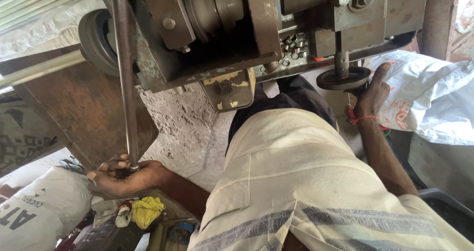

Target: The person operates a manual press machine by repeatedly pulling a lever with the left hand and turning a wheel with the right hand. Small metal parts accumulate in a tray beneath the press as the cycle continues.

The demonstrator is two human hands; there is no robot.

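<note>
Machine body (pixel 247 29) blocks above; open concrete floor (pixel 192 132) between rusty plate (pixel 89 113) and white sack (pixel 434 98).

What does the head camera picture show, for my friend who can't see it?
A person at an old metal machine grips the bottom of a long steel rod with the left hand, while the right hand touches a small black handwheel. White sacks lie on both sides.

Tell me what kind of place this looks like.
Probably a small metalworking workshop. The left hand grips a long steel rod fed into a heavy, worn machine; the right hand rests at its handwheel, with filled sacks alongside.
</note>
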